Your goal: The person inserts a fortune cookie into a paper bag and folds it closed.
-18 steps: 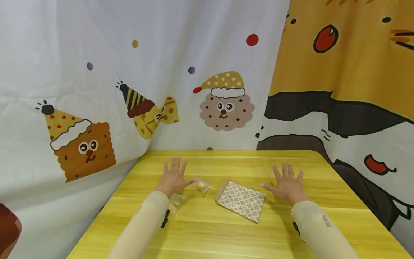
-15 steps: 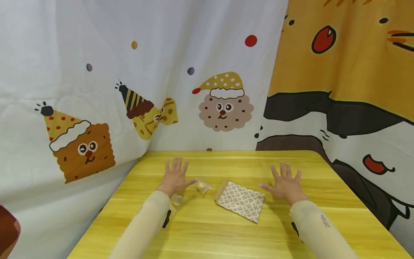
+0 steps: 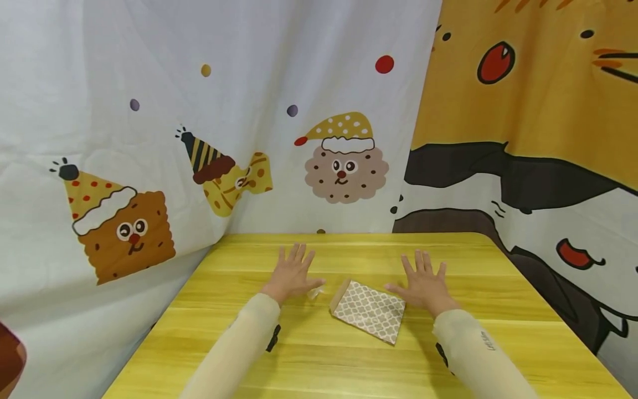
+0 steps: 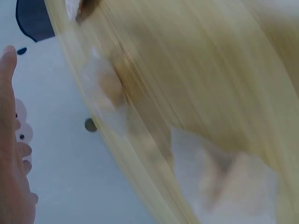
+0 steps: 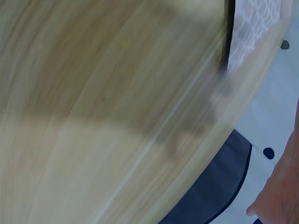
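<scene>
On the wood-grain table [image 3: 279, 366] lies a flat packet [image 3: 371, 311] with a tan-and-white lattice pattern and a plain brown strip along its left end. My left hand [image 3: 293, 275] holds nothing, its fingers spread, left of the packet. Beside its thumb is a small clear wrapper [image 3: 315, 292], partly covered in the head view. The left wrist view shows this wrapper [image 4: 103, 88] and a second one [image 4: 226, 179], both blurred with something pale inside. My right hand [image 3: 423, 284] also has spread fingers and holds nothing. Its thumb is close to the packet's right corner.
A white curtain [image 3: 259, 55] with cartoon biscuits hangs behind the table and along its left side. At the right hangs cloth with a large orange-and-black cartoon [image 3: 463, 111]. Dark straps [image 3: 273, 338] show under the wrists.
Both hands have moved inward, the left to the right and the right to the left. The left arm now hides the second wrapper in the head view. The packet has stayed in place.
</scene>
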A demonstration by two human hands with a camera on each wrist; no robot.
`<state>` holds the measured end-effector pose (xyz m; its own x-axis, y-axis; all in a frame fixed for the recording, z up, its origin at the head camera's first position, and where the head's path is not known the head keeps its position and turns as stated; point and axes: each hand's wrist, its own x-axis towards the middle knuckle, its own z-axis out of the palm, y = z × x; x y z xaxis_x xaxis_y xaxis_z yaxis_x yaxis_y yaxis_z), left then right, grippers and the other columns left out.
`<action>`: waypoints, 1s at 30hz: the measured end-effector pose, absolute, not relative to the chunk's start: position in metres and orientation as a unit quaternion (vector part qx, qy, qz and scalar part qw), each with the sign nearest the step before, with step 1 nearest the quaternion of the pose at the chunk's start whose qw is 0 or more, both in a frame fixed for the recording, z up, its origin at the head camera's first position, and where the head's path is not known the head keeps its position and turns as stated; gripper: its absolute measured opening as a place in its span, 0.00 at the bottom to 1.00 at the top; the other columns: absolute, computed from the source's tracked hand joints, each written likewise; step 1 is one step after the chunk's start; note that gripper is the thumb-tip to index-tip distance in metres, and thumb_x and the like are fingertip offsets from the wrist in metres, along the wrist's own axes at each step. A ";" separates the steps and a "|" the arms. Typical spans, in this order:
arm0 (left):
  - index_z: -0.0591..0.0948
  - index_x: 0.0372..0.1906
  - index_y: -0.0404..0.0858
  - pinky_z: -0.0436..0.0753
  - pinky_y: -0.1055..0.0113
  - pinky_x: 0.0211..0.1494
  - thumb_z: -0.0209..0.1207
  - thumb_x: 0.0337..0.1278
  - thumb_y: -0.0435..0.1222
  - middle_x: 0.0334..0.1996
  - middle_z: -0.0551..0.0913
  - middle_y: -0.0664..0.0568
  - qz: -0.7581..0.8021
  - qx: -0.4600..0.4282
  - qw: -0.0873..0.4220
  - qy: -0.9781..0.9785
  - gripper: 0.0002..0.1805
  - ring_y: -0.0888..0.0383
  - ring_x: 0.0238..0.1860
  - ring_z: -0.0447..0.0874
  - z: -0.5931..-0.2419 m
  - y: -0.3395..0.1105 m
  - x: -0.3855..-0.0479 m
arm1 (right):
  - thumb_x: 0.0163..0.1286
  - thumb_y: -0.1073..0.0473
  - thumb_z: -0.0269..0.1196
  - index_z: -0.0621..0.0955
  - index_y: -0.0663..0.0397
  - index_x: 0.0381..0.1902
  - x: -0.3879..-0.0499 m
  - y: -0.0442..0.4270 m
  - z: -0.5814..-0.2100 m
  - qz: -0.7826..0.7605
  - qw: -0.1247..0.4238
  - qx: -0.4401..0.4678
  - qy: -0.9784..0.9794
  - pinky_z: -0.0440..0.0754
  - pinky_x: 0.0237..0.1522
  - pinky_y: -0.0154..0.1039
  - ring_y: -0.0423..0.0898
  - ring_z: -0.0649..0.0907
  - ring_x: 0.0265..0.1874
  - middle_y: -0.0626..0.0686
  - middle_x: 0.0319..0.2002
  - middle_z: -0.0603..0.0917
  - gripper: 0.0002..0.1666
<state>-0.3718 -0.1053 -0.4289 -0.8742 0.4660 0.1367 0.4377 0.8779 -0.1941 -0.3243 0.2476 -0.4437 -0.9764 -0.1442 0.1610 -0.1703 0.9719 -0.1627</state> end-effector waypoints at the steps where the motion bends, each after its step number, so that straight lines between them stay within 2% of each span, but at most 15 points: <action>1: 0.53 0.80 0.44 0.44 0.35 0.73 0.38 0.62 0.73 0.78 0.49 0.40 0.078 -0.239 0.090 -0.964 0.51 0.42 0.78 0.43 -0.430 -0.102 -0.372 | 0.64 0.20 0.50 0.52 0.58 0.79 -0.324 0.245 -0.444 0.087 0.074 0.081 -0.990 0.28 0.62 0.77 0.71 0.41 0.74 0.73 0.75 0.41 0.62; 14: 0.55 0.79 0.46 0.44 0.39 0.75 0.46 0.66 0.67 0.78 0.51 0.44 0.059 -0.296 0.053 -0.952 0.46 0.45 0.78 0.44 -0.443 -0.062 -0.366 | 0.64 0.22 0.54 0.52 0.57 0.79 -0.323 0.210 -0.462 0.112 0.038 0.101 -0.988 0.34 0.64 0.76 0.68 0.43 0.75 0.69 0.77 0.42 0.61; 21: 0.57 0.79 0.48 0.47 0.42 0.75 0.48 0.64 0.68 0.78 0.54 0.46 0.091 -0.304 0.042 -0.947 0.46 0.47 0.78 0.46 -0.454 -0.049 -0.363 | 0.61 0.22 0.57 0.51 0.60 0.79 -0.316 0.193 -0.477 0.127 0.026 0.114 -0.985 0.38 0.65 0.76 0.66 0.47 0.75 0.67 0.77 0.45 0.65; 30: 0.59 0.78 0.48 0.50 0.43 0.75 0.49 0.65 0.66 0.76 0.57 0.46 0.091 -0.320 0.031 -0.943 0.44 0.48 0.77 0.49 -0.466 -0.044 -0.364 | 0.54 0.17 0.58 0.55 0.63 0.77 -0.310 0.175 -0.485 0.120 -0.010 0.135 -0.983 0.43 0.67 0.74 0.64 0.51 0.75 0.66 0.76 0.51 0.71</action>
<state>-0.3641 -0.0440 -0.4657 -0.7936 0.6084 -0.0003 0.5972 0.7790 -0.1912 -0.3096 0.1749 -0.4847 -0.9634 -0.2679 0.0120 -0.2629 0.9347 -0.2393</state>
